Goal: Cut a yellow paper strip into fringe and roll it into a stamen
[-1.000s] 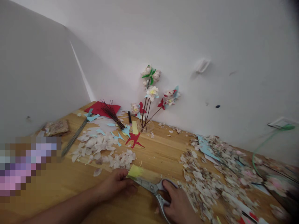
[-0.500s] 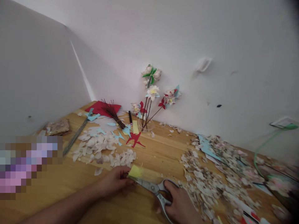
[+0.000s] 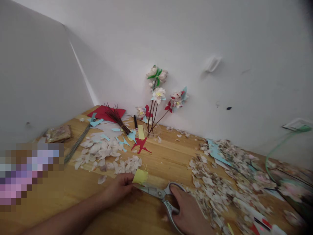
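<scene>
Near the front of the bench (image 3: 168, 160), a piece of yellow paper (image 3: 140, 176) is raised above the wood, its far right edge cut into a thin fringe. The left hand (image 3: 122, 187) pinches it by its left edge, between thumb and fingers. Metal scissors (image 3: 160, 193) reach in from the right, blades along the paper's lower edge — whether they touch it, I cannot tell. The right hand (image 3: 187, 209) grips the handles, thumb in the upper loop.

Just beyond the left hand lies a cluster of pale petals (image 3: 128, 164), the nearest obstacle on that side. Close to the right hand spreads a broad heap of dried petals (image 3: 210, 186), limiting room that way. Between the two, a band of open wood runs back to a red paper cutout (image 3: 141, 145) and the clear holder (image 3: 156, 130) where stemmed flowers (image 3: 158, 94) stand — near the wall (image 3: 117, 49) along the bench's back edge. Left of them, a bundle of twigs (image 3: 118, 120) rests partly over a red sheet (image 3: 97, 113).
</scene>
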Available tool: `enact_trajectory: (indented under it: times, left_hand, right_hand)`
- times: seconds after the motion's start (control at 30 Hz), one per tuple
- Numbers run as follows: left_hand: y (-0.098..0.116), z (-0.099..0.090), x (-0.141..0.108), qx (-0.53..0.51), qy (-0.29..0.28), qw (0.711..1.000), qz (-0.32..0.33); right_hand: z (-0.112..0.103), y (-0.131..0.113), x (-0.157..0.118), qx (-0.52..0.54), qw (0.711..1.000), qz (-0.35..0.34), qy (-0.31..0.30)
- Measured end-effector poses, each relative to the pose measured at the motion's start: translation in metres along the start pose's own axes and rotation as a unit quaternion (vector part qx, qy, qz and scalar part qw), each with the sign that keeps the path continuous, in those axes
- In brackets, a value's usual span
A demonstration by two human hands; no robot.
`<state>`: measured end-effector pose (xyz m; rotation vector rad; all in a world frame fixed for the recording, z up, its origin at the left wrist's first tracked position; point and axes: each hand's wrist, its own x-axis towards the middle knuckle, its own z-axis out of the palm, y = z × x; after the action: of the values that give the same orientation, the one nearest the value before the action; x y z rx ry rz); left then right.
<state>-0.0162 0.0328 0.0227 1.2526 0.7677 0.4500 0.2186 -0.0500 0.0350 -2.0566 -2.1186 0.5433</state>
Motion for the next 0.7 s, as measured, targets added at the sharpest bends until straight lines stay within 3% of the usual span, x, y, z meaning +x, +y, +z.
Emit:
enact_trajectory:
  times: [0.7]
  left_hand:
    - [-0.0064,-0.0025,0.0012,-0.003,0.007,1.0,0.01]
  right_hand:
    - [-0.001,-0.0016,-0.0009,0.007,1.0,0.012,-0.001]
